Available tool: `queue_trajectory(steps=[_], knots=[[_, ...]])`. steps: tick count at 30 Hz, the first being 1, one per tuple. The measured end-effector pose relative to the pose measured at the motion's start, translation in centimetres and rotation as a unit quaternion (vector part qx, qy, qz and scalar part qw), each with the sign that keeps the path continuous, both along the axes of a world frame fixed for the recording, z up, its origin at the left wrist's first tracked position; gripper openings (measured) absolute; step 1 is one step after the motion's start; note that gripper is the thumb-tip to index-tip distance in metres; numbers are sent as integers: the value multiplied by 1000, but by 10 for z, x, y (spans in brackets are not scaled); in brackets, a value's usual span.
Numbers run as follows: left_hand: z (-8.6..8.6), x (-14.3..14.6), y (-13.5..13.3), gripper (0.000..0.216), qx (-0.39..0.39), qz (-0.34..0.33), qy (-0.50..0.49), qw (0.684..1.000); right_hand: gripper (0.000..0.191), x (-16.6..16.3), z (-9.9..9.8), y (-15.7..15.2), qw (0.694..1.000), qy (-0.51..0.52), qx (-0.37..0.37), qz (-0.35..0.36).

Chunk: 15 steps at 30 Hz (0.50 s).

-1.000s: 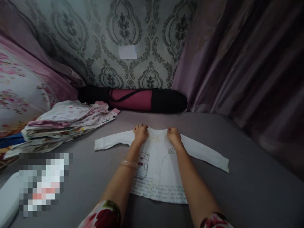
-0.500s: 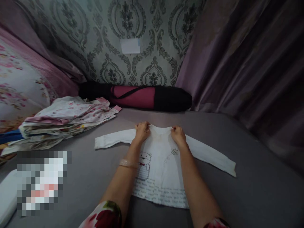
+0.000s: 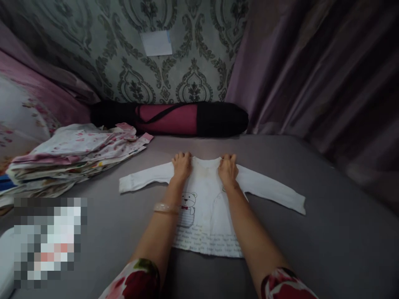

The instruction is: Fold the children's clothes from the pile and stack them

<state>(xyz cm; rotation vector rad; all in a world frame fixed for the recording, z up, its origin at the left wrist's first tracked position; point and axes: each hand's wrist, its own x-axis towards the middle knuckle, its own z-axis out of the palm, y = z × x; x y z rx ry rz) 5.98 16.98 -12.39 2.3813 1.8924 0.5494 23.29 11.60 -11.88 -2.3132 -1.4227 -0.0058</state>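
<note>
A small white long-sleeved shirt (image 3: 202, 207) lies spread flat on the grey sheet, both sleeves stretched out to the sides. A bear drawing and rows of print decorate its front. At the left shoulder, beside the neckline, my left hand (image 3: 182, 167) has its fingers closed on the fabric. My right hand (image 3: 228, 169) grips the opposite shoulder the same way, fingertips curled over the top edge. My forearms cover parts of the shirt's sides, and the right one hides most of a second small drawing.
A pile of folded clothes (image 3: 71, 153) lies at the left. Against the patterned wall rests a long black and maroon bag (image 3: 168, 119). Purple curtains (image 3: 280, 74) hang at the right. A white object (image 3: 9, 253), partly blurred out, sits at the lower left.
The view has tilted down and shifted slightly right. My hands still hold the shirt's shoulders; the right sleeve's end lies a little higher and my right fingers now curl over the edge.
</note>
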Motion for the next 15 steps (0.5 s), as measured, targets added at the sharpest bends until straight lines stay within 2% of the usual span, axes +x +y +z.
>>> queue_trajectory(steps=[3, 5, 9, 12, 15], knots=[[1, 1, -1, 29, 47, -20, -3, 999, 28, -1, -2, 0, 1000, -13, -22, 15], [2, 4, -2, 29, 64, -71, -19, 995, 32, -3, -2, -2, 999, -10, -23, 26], [-2, 12, -5, 34, 16, -188, -21, 982, 35, -3, 7, -6, 998, 34, -25, 47], [-10, 17, -6, 40, -24, -191, 3, 981, 33, 13, 22, -10, 987, 124, -59, 90], [-16, 17, -6, 43, -17, -188, 5, 982, 31, 53, 38, -27, 977, 179, -68, 98]])
